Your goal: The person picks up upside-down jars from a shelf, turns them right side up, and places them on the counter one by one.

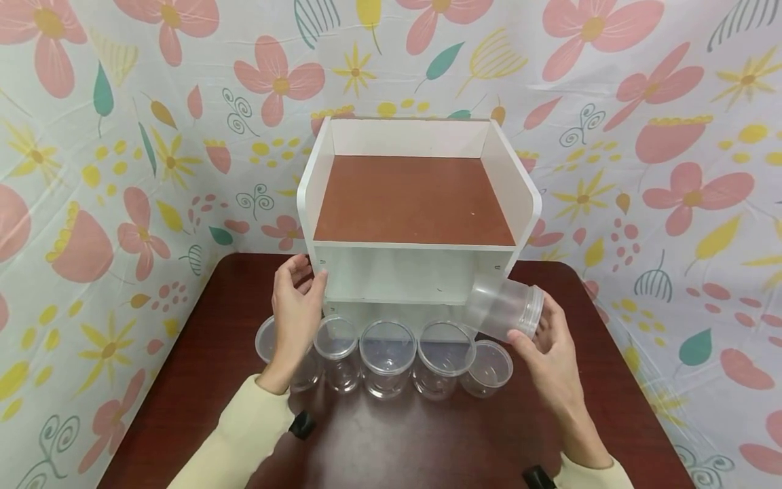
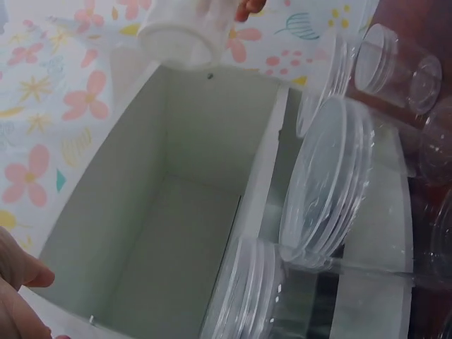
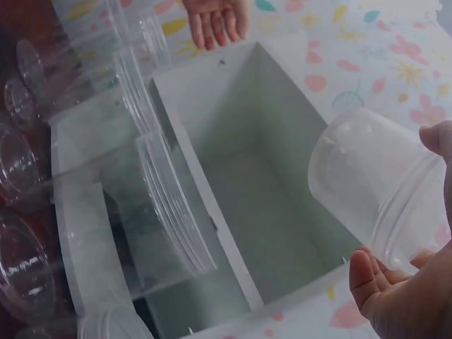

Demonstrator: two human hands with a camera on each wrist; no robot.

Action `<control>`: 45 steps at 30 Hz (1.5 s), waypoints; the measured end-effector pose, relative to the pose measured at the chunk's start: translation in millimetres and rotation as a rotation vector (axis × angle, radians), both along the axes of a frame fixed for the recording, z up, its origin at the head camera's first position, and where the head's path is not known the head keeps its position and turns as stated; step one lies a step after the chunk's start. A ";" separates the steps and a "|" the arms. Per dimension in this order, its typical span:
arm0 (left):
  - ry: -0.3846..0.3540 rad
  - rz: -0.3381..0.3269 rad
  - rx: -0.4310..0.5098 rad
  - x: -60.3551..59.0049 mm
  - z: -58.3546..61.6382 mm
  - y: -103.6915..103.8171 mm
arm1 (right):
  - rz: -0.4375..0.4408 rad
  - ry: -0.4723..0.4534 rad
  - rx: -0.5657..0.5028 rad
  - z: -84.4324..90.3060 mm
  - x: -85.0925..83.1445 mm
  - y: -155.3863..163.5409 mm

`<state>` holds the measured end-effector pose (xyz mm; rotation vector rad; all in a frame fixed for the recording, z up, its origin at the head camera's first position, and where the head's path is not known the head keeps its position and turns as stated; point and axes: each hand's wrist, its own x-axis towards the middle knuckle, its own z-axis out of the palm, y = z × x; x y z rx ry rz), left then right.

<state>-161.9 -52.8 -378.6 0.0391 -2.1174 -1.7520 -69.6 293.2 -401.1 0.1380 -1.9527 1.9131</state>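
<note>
My right hand [image 1: 552, 356] grips a clear plastic jar [image 1: 502, 305] by its ringed end. The jar lies tilted on its side in the air, in front of the right end of a white shelf unit [image 1: 525, 197]. In the right wrist view the jar [image 3: 367, 169] hangs beside the unit's compartment. My left hand [image 1: 296, 305] is at the unit's left edge, fingers loosely bent and holding nothing; whether it touches the panel I cannot tell. Several clear jars, among them a tall jar [image 1: 387, 356] and a short jar [image 1: 487, 368], stand in a row before the unit.
The shelf unit has a brown top board [image 1: 409, 200] with raised white sides and an open compartment [image 1: 397, 275] below it. It stands on a dark red-brown table [image 1: 415, 448]. A flower-patterned cloth [image 1: 201, 122] hangs behind and at both sides.
</note>
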 end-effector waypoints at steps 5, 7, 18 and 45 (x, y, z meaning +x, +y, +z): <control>-0.016 -0.013 -0.016 -10.3 -1.6 -0.9 | -0.024 -0.006 0.000 3.7 2.3 8.0; -0.017 -0.015 -0.049 -13.4 -2.1 -0.3 | -0.028 -0.002 0.000 5.1 2.6 10.6; 0.016 0.056 -0.129 -25.2 -3.7 -1.7 | -0.035 0.030 0.014 13.8 3.4 28.8; 0.036 0.096 -0.149 -29.2 -8.6 -2.4 | -0.352 -0.159 0.703 57.4 19.9 92.4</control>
